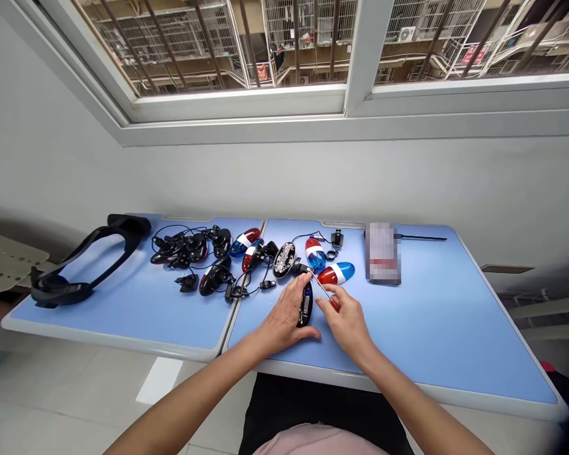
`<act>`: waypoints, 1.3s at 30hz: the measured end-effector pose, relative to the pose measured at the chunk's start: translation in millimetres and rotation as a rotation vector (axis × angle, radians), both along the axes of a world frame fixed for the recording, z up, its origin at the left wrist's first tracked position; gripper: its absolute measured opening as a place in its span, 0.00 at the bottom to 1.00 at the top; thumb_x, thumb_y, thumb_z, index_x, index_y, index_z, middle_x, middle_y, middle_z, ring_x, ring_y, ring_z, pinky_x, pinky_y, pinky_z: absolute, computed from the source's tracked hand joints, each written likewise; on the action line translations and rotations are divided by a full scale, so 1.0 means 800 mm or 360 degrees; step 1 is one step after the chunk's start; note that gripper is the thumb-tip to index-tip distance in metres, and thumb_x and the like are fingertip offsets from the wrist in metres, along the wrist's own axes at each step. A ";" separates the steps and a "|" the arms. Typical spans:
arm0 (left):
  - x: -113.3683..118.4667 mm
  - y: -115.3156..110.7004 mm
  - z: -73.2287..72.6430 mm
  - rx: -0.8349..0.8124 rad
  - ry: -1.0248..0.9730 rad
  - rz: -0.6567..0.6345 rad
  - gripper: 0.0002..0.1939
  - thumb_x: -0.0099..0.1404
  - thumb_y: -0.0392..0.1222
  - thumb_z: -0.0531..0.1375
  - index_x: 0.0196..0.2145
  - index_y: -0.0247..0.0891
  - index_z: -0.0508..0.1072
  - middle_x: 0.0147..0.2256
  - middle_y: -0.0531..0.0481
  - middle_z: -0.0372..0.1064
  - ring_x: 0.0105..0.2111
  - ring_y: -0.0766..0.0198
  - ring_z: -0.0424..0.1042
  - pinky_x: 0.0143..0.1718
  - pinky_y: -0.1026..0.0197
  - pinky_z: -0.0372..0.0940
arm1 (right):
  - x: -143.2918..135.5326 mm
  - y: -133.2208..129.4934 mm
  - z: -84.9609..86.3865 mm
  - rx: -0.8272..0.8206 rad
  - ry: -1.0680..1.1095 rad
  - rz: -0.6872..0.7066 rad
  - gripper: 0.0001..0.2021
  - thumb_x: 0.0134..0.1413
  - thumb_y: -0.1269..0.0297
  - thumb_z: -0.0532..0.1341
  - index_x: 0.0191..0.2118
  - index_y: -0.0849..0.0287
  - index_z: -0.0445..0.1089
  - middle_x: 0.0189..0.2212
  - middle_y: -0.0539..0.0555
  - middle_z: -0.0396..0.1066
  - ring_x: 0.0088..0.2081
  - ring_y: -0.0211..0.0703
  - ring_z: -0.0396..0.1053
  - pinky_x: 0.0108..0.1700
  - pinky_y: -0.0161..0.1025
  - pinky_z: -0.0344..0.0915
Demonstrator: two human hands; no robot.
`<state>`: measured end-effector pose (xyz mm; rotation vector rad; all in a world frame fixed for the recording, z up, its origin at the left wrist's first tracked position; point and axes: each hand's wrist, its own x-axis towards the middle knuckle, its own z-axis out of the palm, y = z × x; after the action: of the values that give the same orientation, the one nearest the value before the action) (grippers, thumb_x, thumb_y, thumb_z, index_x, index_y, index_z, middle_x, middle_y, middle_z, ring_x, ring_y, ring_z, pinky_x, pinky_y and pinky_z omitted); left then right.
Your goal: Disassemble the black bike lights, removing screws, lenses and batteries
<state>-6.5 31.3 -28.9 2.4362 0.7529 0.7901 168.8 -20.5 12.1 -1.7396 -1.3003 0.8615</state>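
My right hand [346, 319] is closed round the red handle of a screwdriver [320, 286]. Its thin metal shaft points up and left toward the fingertips of my left hand [287, 313]. That left hand holds a black oval housing [306, 305] against the table, fingers along its left side and thumb at its lower end; part of the housing is hidden beneath it. Beyond the hands lie an opened oval housing with a silvery inside [284, 260], a red, white and blue light cover [315, 254] and another such cover [337, 273].
Several black corded light units [189, 245] lie tangled on the left of the blue table [436, 316]. A black headband-like frame [83, 265] rests at the far left. Right of the covers is a blurred box [382, 253] with a dark rod [422, 237] beside it.
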 end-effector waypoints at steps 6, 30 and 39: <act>0.007 0.001 -0.005 0.0133 -0.0065 0.0049 0.55 0.66 0.44 0.64 0.70 0.41 0.23 0.69 0.29 0.41 0.69 0.42 0.44 0.66 0.34 0.49 | -0.039 0.009 -0.010 -0.0037 -0.0283 0.0088 0.22 0.58 0.61 0.57 0.58 0.56 0.70 0.22 0.47 0.69 0.26 0.42 0.67 0.32 0.36 0.57; 0.006 0.004 -0.007 0.0329 -0.0051 0.0087 0.60 0.63 0.49 0.67 0.70 0.40 0.23 0.68 0.25 0.43 0.68 0.38 0.48 0.64 0.32 0.51 | -0.042 0.037 -0.010 -0.0125 0.0059 -0.0128 0.08 0.50 0.62 0.61 0.33 0.59 0.74 0.22 0.50 0.72 0.26 0.42 0.69 0.29 0.35 0.60; 0.005 0.002 -0.010 0.0310 -0.0086 0.0019 0.63 0.61 0.45 0.68 0.70 0.43 0.20 0.70 0.26 0.34 0.70 0.39 0.41 0.64 0.33 0.53 | -0.034 0.022 -0.012 -0.0132 0.0154 -0.0205 0.15 0.48 0.54 0.64 0.40 0.56 0.70 0.21 0.46 0.68 0.26 0.43 0.66 0.30 0.36 0.58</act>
<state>-2.5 32.8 -36.8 2.5714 0.6994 0.9710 141.7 -2.8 2.1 -1.8018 -1.0906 0.9249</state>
